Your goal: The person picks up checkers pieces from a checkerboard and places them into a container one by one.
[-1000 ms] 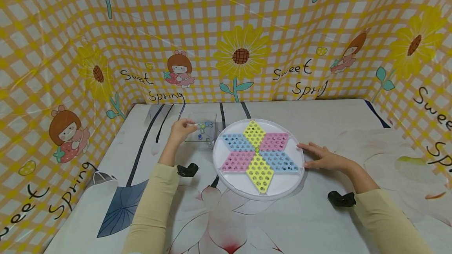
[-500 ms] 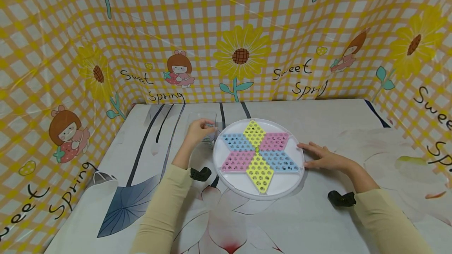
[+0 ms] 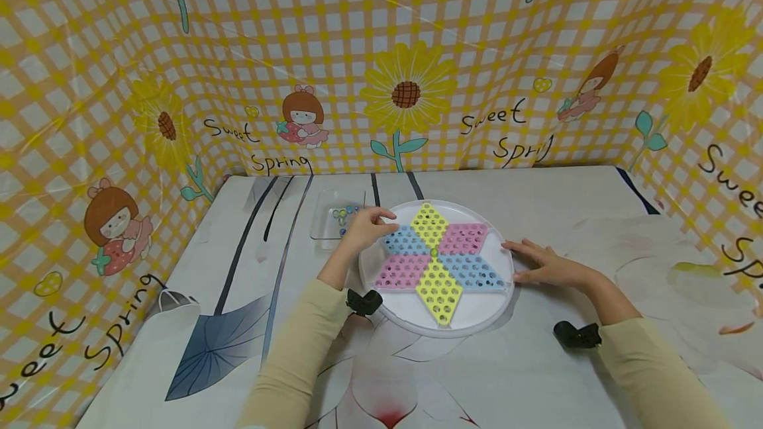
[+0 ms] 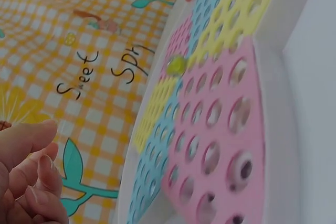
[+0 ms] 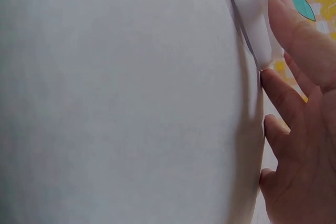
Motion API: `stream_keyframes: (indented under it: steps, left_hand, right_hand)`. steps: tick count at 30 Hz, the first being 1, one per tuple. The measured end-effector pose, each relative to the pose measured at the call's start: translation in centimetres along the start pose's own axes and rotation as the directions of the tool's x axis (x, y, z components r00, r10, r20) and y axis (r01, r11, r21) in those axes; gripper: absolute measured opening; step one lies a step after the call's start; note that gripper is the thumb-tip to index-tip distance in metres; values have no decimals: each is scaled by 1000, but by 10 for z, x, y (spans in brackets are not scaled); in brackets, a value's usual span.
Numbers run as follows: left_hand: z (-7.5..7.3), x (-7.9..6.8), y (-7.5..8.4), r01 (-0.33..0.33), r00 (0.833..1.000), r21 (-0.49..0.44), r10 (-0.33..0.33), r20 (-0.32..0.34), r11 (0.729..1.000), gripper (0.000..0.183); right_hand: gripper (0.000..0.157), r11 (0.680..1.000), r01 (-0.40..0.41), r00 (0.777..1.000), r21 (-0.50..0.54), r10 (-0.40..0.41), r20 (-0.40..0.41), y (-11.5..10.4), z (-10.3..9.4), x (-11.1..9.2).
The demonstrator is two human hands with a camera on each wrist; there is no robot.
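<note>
A round white Chinese checkers board with a pink, blue and yellow holed star lies on the table. A yellow-green marble sits at its centre, also visible in the left wrist view. My left hand hovers over the board's left upper rim near a blue section. In the left wrist view its fingers are loosely bent, with a gap at the thumb and nothing visible between them. My right hand touches the board's right rim, fingers spread. In the right wrist view its thumb lies along the white edge.
A clear plastic box holding several marbles stands left of the board, partly behind my left hand. A black strap piece hangs at each wrist. The white flower-print table meets a yellow checked cloth behind.
My left hand has moved right, from the left side of the marble box across it to the board's left rim. The right hand and board stay in place.
</note>
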State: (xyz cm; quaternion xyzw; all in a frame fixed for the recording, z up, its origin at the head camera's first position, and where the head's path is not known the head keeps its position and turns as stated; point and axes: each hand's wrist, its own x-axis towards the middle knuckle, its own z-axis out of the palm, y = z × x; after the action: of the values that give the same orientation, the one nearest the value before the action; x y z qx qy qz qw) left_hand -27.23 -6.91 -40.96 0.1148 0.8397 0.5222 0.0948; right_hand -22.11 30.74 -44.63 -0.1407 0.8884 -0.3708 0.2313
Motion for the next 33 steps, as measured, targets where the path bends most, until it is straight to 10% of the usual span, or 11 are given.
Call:
stream_keyframes:
  steps: [33]
  left_hand:
    - [70, 4, 5, 9, 991, 197, -36, 129, 980, 23]
  right_hand:
    - [74, 1000, -3, 1000, -10, 3, -3, 1, 0, 1]
